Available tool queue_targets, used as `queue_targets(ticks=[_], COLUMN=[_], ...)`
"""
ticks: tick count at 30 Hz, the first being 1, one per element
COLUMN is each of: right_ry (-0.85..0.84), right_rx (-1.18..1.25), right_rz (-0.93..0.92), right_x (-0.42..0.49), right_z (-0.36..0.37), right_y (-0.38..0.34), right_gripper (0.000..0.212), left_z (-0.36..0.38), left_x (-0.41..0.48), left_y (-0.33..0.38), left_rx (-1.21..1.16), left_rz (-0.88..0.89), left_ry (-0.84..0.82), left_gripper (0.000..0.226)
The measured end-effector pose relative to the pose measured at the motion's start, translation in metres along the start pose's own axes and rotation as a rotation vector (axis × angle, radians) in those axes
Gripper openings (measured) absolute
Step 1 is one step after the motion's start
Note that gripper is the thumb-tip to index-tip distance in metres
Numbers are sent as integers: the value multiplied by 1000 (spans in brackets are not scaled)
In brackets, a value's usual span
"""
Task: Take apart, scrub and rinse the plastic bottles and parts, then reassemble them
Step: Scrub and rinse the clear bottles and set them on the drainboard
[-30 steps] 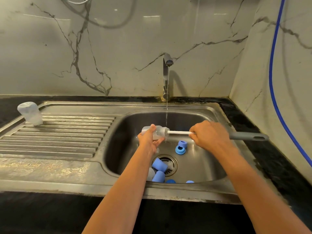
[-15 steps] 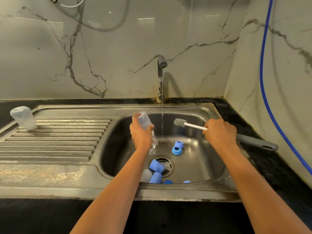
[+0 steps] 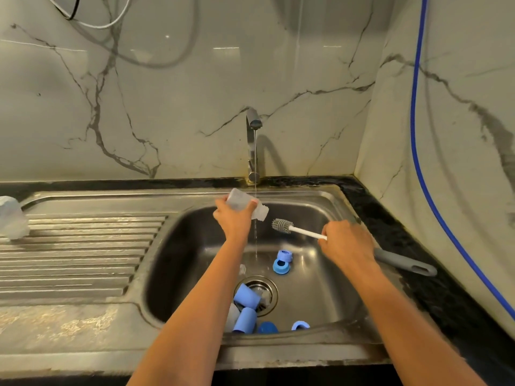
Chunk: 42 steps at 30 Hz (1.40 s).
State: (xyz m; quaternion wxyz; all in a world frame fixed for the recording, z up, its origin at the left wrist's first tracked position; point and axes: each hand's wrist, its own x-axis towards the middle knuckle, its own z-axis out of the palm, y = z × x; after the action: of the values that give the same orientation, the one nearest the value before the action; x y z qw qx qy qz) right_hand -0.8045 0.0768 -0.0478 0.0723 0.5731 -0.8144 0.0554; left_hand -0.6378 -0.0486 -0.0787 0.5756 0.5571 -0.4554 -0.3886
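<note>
Over the basin, under the tap [image 3: 252, 140]: the left hand [image 3: 232, 221] grips the clear bottle [image 3: 241, 201] round its body. The bottle is tilted, its mouth pointing down and to the right, just beside the thin water stream [image 3: 255, 235]. Whether water runs into the mouth cannot be told.
Right hand [image 3: 345, 243]: its fingers are curled round the brush [image 3: 305, 232] where the white shaft meets the grey handle. The bristle head points left, near the bottle's mouth but apart from it.
Just changed: a second ago the bristle head sat inside the bottle, which was held level. Half a second ago the brush had come out and the bottle was tipped up. Now the bottle is raised to the stream and the brush hangs free.
Meaning: scrubbing of this bottle looks finished, and rinsing is the step in hand.
Left to do: the blue caps [image 3: 245, 298] by the drain and the blue rings [image 3: 282, 261] lie on the floor of the sink [image 3: 278, 355]. Another clear bottle [image 3: 11, 218] stands on the drainboard [image 3: 83, 252] at the far left. Nothing is reassembled yet.
Risk: a wet bottle probably slips easily, so the left hand's hold matters while the bottle is turned under the water.
</note>
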Motion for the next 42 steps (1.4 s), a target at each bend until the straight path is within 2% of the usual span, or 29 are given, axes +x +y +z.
queue_targets(ticks=[3, 7, 9, 13, 19, 23, 26, 34, 42], right_ry=[-9, -25, -36, -60, -85, -102, -109, -126, -156], right_rx=[2, 13, 17, 43, 67, 50, 63, 44, 23], right_rz=[4, -2, -9, -6, -10, 8, 30, 32, 41], right_x=[1, 4, 5, 4, 1, 0, 1, -1, -3], right_z=[4, 5, 6, 6, 1, 2, 0, -2, -3], right_y=[1, -1, -2, -3, -6, -5, -4, -3, -3], right_gripper=[21, 21, 21, 21, 18, 17, 16, 16, 14], left_z=[10, 18, 18, 18, 15, 13, 11, 11, 9], left_x=[5, 9, 12, 17, 17, 14, 17, 17, 20], left_y=[-17, -13, -13, -22, -13, -21, -16, -16, -16], left_rx=[-119, -637, -828, -958, -1083, -1031, -1101, -1027, -1037], left_rz=[-131, -570, -734, -936, -972, -1004, -961, -851, -908], left_ry=[-46, -106, -154, -196, -244, -235, -265, -298, -291], left_gripper=[69, 63, 57, 59, 58, 56, 58, 56, 61])
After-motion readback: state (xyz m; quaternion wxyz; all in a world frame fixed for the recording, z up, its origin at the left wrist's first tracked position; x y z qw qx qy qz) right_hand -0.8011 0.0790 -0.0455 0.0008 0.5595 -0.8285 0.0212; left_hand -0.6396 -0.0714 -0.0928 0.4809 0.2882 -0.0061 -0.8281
